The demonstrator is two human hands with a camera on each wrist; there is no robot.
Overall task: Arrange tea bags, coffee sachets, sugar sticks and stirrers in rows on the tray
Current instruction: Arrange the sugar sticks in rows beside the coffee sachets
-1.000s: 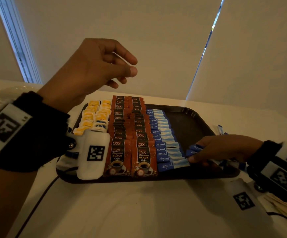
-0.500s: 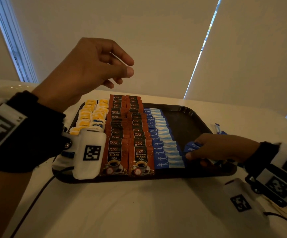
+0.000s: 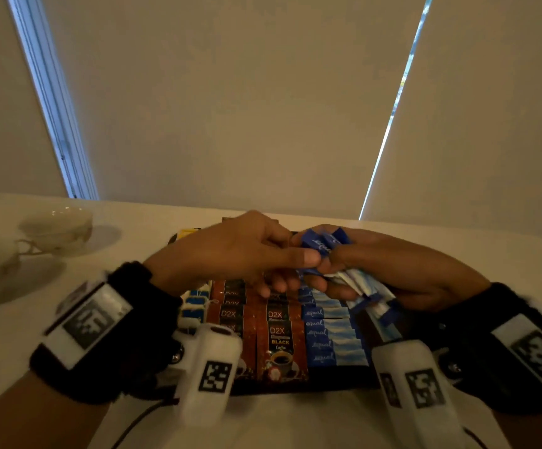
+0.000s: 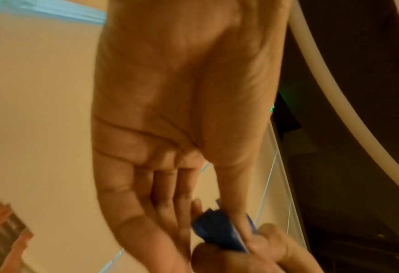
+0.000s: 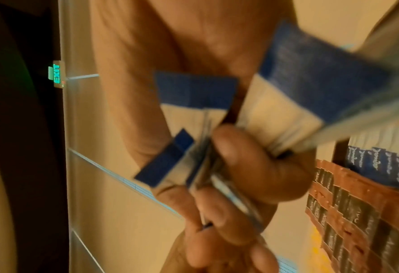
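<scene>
Overhead, both hands point(image 3: 295, 264) pinching sugar sticks point(image 3: 323, 244) above tray point(image 3: 370, 382), white table point(image 3: 133, 228).

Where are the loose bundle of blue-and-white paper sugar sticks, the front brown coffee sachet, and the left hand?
Bundle of blue-and-white paper sugar sticks point(image 3: 320, 243): head view, dark blue end.
Front brown coffee sachet point(image 3: 280, 348): head view, printed face.
Left hand point(image 3: 230, 251): head view, back of hand.

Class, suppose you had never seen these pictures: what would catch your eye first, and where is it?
First, the two hands meeting above the tray: the right hand grips a fanned bunch of blue sachets, and the left hand pinches one of them. Below them lie neat rows: brown coffee sachets in the middle, blue sachets labelled "equal" to their right. Two pale cups stand on the table at far left.
</scene>
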